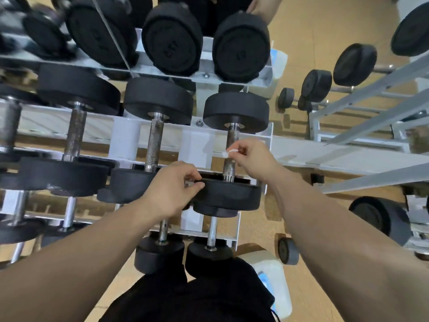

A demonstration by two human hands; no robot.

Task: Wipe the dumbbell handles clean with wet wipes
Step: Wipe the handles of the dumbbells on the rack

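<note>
So your right hand (251,156) has a small scrunched white wet wipe (228,152) pinched in its fingertips, right at the rusty grey metal handle (229,169) of the black round-headed dumbbell (232,196). That one's at the right end of the white metal rack (125,138), middle shelf. Your left hand (171,191) is curled around the rim of its near head, gripping it.

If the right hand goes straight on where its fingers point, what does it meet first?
Probably the dumbbell handle; the wipe that the right hand pinches looks nearly on it, though depth is unclear.
</note>
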